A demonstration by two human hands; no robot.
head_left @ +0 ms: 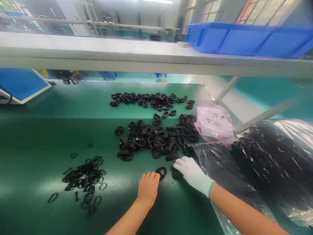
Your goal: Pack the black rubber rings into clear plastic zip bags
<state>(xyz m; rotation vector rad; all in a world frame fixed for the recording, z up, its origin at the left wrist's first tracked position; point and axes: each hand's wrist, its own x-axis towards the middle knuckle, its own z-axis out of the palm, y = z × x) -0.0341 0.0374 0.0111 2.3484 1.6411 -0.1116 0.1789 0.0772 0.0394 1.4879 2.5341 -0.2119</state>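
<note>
My bare left hand (pixel 148 187) is closed on the near edge of a coiled black cable (pixel 162 169), low over the green table. To its right, my right hand (pixel 193 173) wears a white knitted glove with a green cuff. Its fingers reach forward, loosely apart, with a dark patch below them that I cannot make out. Just beyond both hands lies a heap of coiled black cables (pixel 151 138). A clear plastic bag of black goods (pixel 215 160) lies beside and partly behind the gloved hand.
Loose black bands (pixel 84 176) are piled at left. Farther back lies another row of coiled cables (pixel 156 99). A pink plastic bag (pixel 215 120) and a large wrapped black stack (pixel 274 163) occupy the right. A white shelf (pixel 97 49) crosses above, bearing a blue bin (pixel 244 40).
</note>
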